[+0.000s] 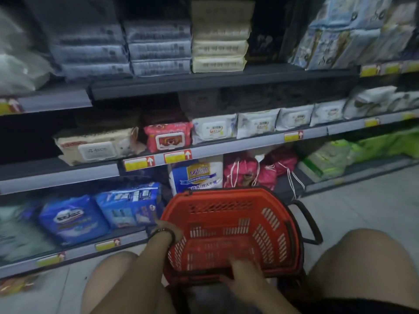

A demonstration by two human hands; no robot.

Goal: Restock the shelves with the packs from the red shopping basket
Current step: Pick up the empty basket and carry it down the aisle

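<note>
The red shopping basket [229,232] sits on the floor between the person's knees, directly in front of the lower shelves [204,143], tilted so its open mouth faces the camera. No packs are visible inside it; the perforated walls and base show bare, so the restocking appears near or at completion, though the near corner is hidden behind the right hand. The basket is moulded plastic, judged light and fairly stiff with some flex at the slotted walls, and not fragile. The firm rim is the sound place to take hold, or the dark handle [310,223] hanging on its right side. The left hand [169,232] rests at the basket's left rim, fingers curled over the edge and apparently gripping it. The right hand [243,271] lies across the near rim, blurred; fingers look spread, but whether it grips the rim cannot be told. Shelved wet-wipe packs such as the pink pack [167,135] are soft film pouches, judged light, yielding and somewhat slippery; these are best held across the broad faces rather than by the lid flap.
</note>
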